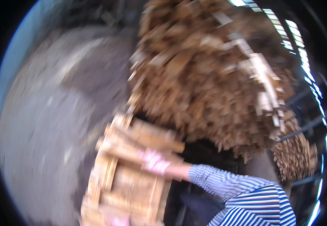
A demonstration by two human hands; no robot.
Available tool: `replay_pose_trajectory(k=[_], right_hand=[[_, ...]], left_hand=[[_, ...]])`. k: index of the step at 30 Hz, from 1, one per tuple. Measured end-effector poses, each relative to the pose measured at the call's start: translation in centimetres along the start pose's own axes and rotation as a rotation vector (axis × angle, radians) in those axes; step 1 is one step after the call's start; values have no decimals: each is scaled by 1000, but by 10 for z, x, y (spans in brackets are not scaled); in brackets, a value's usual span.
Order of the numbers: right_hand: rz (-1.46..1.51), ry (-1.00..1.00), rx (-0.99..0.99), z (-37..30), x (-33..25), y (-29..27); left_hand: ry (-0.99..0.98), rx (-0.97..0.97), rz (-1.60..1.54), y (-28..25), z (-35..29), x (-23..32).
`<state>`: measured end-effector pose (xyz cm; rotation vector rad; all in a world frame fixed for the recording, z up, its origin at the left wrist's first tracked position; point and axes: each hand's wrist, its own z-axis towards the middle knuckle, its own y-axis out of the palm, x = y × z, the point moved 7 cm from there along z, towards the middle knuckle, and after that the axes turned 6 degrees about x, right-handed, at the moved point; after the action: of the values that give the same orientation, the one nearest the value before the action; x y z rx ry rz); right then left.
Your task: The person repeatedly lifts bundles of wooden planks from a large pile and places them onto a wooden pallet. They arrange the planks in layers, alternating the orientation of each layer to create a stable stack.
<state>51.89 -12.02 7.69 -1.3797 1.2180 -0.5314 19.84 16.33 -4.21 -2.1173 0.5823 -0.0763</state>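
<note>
The picture is smeared by motion. My right hand (155, 162), in a pink glove, reaches in from the right in a blue-and-white striped sleeve. It lies against a pale wooden plank (124, 152) on top of a stack of wooden boards (133, 188). Its fingers are too blurred to show whether they grip the plank. At the lower edge, a second pink glove, my left hand (118, 220), shows only in part over the near end of the boards. What its fingers do is hidden.
A large heap of stacked wood pieces (197, 83) rises beyond the boards. Another wood stack (295, 158) stands farther right, near metal bars. Grey concrete floor (46, 139) spreads to the left, with a dark patch and pale streaks. Bright window openings (302, 60) line the right.
</note>
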Motion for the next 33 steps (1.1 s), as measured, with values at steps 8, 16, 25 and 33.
replay_pose_trajectory(k=[8,16,25,33], right_hand=[[4,347,25,-7,31,9],[150,101,188,-81,-92,88],[325,109,-420,-127,-211,225],[-290,314,210,6,-30,63]], left_hand=[[40,-44,-54,1,-13,-26],[162,-115,-178,11,-14,-37],[314,-116,-66,12,-12,-42],[237,-181,-14,6,-22,-36]])
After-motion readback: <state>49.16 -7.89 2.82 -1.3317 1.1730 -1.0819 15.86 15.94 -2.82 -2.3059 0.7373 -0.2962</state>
